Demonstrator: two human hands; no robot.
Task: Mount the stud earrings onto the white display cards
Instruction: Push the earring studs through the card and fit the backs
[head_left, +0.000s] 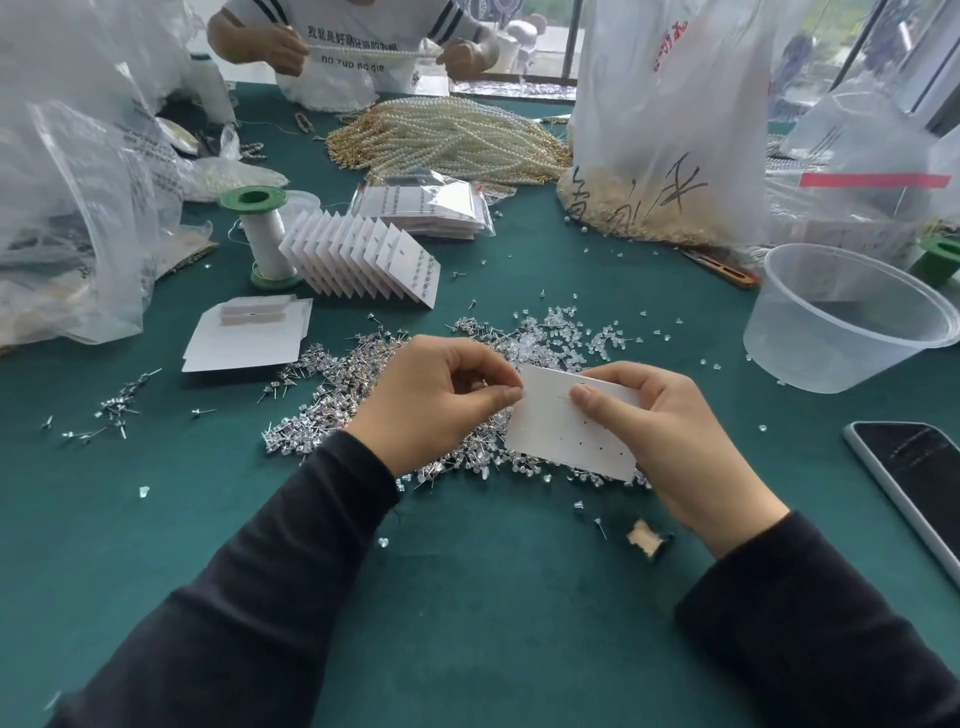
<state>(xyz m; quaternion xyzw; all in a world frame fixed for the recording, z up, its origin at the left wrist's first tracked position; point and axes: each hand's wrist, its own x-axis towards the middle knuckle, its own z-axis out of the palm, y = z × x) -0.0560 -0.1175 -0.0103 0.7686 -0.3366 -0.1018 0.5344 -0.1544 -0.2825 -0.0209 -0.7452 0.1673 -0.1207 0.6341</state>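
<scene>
The right hand (670, 431) is gripping the flat white punched card (561, 441) while the left hand (441, 400) is pinching, likely, a stud at the card's left edge, needing aim into a hole.

White punched display card (566, 431) tilted above loose stud earrings (332, 395) heaped on green cloth, filled cards (363, 260) fanned behind

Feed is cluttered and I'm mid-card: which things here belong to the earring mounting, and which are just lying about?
Job: display card held in right hand, left hand pinching its edge; stud earring pile; clear backs; blank cards; finished cards.
Lying about: phone; plastic tub; pearl strands; thread spool; plastic bags.
</scene>
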